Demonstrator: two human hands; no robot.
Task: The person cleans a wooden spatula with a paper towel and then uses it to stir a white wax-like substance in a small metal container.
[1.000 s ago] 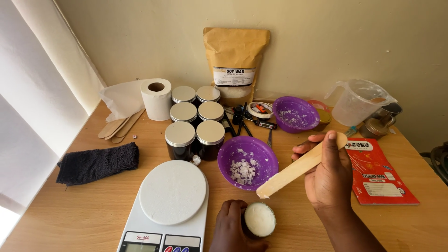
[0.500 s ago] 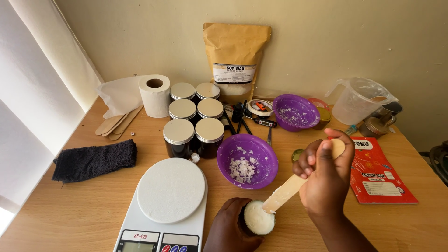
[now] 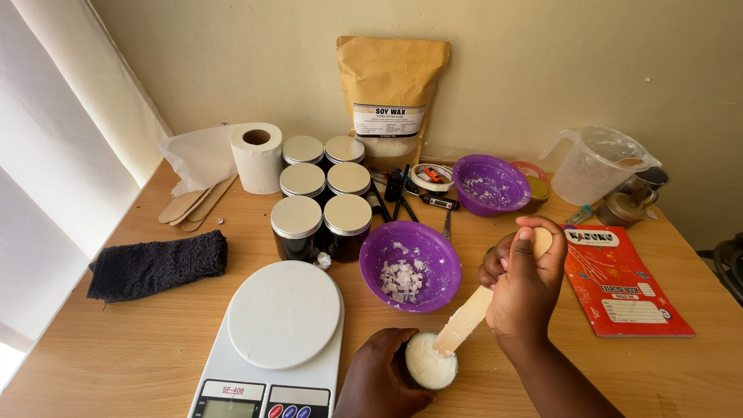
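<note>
My left hand (image 3: 381, 373) wraps around a small dark jar (image 3: 430, 362) filled with white wax at the table's near edge. My right hand (image 3: 523, 285) grips a flat wooden stick (image 3: 474, 313), held steeply, with its lower tip pressed into the white wax at the jar's right rim. Just behind the jar stands a purple bowl (image 3: 410, 265) holding white wax flakes. A white kitchen scale (image 3: 280, 329) sits to the left of the jar.
Several black jars with silver lids (image 3: 322, 200) stand behind the scale, near a paper roll (image 3: 257, 157), spare wooden sticks (image 3: 193, 204) and a dark cloth (image 3: 158, 263). A brown wax bag (image 3: 392, 97), second purple bowl (image 3: 489, 184), clear jug (image 3: 594, 164) and red exercise book (image 3: 621, 280) lie further back and right.
My right hand swung the stick from lying raised above the table to steeply upright and lowered its tip into the jar's wax. My left hand closed further around the jar.
</note>
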